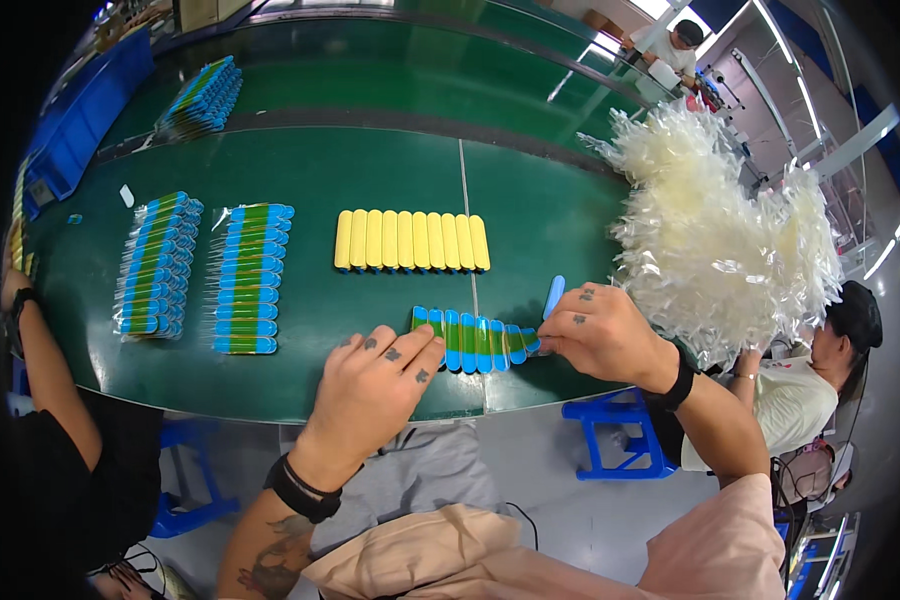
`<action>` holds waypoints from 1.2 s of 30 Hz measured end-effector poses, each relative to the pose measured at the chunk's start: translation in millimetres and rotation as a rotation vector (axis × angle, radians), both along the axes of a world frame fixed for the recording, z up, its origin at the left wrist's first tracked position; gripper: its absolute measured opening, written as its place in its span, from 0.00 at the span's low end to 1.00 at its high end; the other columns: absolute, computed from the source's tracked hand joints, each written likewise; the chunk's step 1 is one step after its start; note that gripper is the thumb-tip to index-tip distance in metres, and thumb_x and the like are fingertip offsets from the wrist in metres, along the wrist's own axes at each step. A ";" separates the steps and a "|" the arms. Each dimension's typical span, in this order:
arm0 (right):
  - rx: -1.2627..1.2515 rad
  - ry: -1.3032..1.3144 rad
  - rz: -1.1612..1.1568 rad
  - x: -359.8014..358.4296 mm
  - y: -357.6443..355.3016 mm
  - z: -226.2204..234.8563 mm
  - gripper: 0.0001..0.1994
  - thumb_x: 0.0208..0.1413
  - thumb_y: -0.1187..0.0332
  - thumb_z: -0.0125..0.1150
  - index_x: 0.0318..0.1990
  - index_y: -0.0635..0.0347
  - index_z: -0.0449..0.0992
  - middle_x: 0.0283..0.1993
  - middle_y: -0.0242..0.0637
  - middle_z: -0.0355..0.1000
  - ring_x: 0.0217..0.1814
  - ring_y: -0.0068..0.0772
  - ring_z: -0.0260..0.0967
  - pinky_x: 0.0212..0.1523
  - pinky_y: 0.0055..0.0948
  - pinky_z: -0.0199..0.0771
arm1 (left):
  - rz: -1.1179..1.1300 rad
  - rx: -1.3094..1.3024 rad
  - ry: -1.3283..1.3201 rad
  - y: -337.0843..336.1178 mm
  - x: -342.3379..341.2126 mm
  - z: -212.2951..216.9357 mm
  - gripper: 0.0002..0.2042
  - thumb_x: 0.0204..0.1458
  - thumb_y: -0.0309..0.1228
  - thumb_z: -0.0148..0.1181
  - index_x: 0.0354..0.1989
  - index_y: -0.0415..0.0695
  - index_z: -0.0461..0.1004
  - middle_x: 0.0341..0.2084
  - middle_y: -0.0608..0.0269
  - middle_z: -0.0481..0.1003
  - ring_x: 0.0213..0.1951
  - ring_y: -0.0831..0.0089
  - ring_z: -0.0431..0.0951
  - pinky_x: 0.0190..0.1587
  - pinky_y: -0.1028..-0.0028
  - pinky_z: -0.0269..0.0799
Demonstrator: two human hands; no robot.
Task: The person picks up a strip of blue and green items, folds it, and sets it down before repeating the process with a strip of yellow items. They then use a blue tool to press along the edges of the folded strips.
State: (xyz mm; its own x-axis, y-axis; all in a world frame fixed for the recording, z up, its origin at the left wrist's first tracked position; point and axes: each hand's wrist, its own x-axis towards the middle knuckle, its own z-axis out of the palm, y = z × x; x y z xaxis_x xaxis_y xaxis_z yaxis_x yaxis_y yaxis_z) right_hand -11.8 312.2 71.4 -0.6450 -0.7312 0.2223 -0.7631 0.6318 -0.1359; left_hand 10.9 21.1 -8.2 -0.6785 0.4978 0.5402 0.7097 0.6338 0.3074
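1. Thumb and forefinger of the right hand [610, 335] are sitting close together at the right end of the row [482, 345], apparently pinching its last blue-and-green strip.
2. The left hand [378, 375] is resting curled over the row's left end (how firmly it is gripping there is not showing).
3. The row is lying fanned on the green table [320, 160], near the front edge, between both hands.
4. The step in hand is seemingly straightening these overlapping strips; the next move would be calling for both hands easing the ends into line without lifting the middle.
5. A loose blue strip [554, 298] is showing just beside the right fingertips (whether held or merely lying there is not clear), possibly getting in the way.
6. Beyond, a yellow row [412, 240] is lying straight, while two stacks [253, 280] are lying to the left.
7. A heap of clear film [730, 240] is crowding the right side, limiting room there.
8. Farther out, a blue bin [90, 120] is standing at far left, and a co-worker [795, 410] is sitting at right.
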 end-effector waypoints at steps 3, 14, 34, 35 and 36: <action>-0.017 -0.024 0.002 13.6 -5.7 14.3 0.08 0.39 0.70 0.75 0.27 0.55 0.80 0.26 0.32 0.72 0.26 0.40 0.71 0.30 0.36 0.73 | -0.062 -0.090 0.131 -9.4 1.7 8.9 0.10 0.49 0.28 0.62 0.41 0.45 0.81 0.41 0.67 0.79 0.33 0.70 0.75 0.35 0.67 0.72; -0.352 -0.179 0.086 76.8 -38.4 103.6 0.07 0.49 0.70 0.71 0.32 0.59 0.77 0.27 0.37 0.72 0.22 0.38 0.69 0.23 0.30 0.66 | -0.189 0.150 -0.016 -64.1 65.0 127.9 0.08 0.45 0.23 0.64 0.35 0.45 0.80 0.30 0.65 0.79 0.29 0.71 0.74 0.35 0.70 0.71; -0.680 -1.091 -0.435 -11.4 -68.4 23.5 0.11 0.61 0.72 0.65 0.47 0.66 0.72 0.31 0.33 0.77 0.25 0.18 0.73 0.22 0.19 0.71 | 0.071 0.553 -0.724 -81.0 -10.2 77.8 0.08 0.60 0.25 0.58 0.44 0.36 0.77 0.23 0.59 0.76 0.24 0.77 0.76 0.28 0.75 0.71; -0.674 -1.084 -0.440 -21.8 -65.1 19.6 0.11 0.61 0.72 0.65 0.47 0.66 0.72 0.31 0.33 0.77 0.25 0.18 0.73 0.22 0.19 0.71 | 0.106 0.294 -0.607 -76.6 -26.6 82.5 0.09 0.58 0.27 0.60 0.45 0.37 0.77 0.22 0.56 0.75 0.23 0.74 0.76 0.29 0.72 0.71; -0.649 -0.994 -0.483 -36.9 -62.2 15.6 0.11 0.62 0.71 0.65 0.47 0.65 0.72 0.29 0.32 0.76 0.24 0.17 0.72 0.21 0.19 0.70 | 0.109 0.300 -0.553 -67.9 -48.1 81.0 0.08 0.57 0.28 0.61 0.43 0.38 0.78 0.20 0.58 0.73 0.23 0.75 0.73 0.29 0.72 0.69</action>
State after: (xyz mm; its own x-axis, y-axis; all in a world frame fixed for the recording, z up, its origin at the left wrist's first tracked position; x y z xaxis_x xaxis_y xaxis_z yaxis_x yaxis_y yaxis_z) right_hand -48.7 250.0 87.0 -0.9065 -0.3164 -0.2797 0.1312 0.4185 -0.8987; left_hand -37.2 -46.8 72.8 -0.9351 0.2920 0.2009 0.3319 0.5230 0.7851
